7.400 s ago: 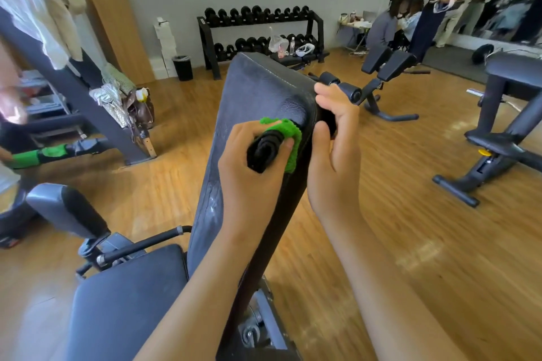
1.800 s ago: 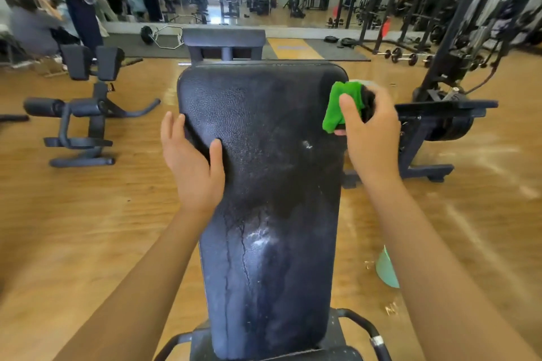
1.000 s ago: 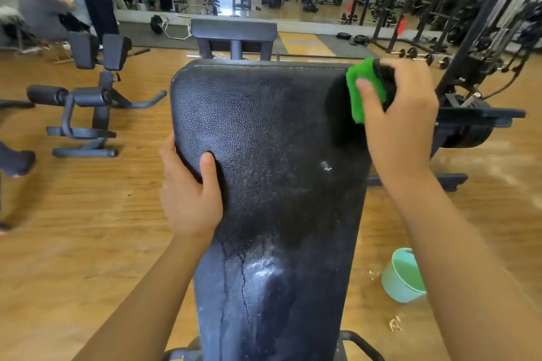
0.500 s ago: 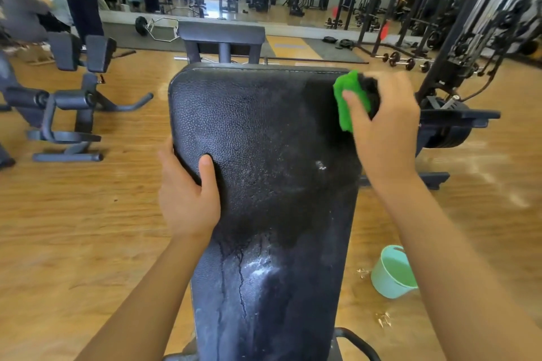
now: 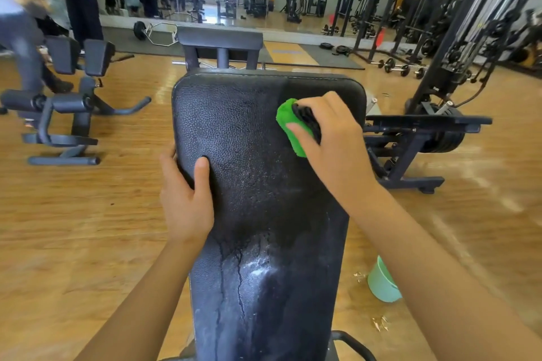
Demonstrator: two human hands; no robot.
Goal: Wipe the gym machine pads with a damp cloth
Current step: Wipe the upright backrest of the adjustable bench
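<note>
The left hand (image 5: 184, 199) grips the pad's (image 5: 258, 173) left edge to steady it, while the right hand (image 5: 331, 138) presses a bunched cloth (image 5: 289, 126) (green) near its top right corner.

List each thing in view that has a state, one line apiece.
backrest pad: inclined, wet streaks running down its lower half.
green cloth: bunched, pressed on the pad's upper right.
right hand: grips the cloth.
left hand: grips the pad's left edge.
bucket: on the floor, partly hidden by the right arm.
</note>
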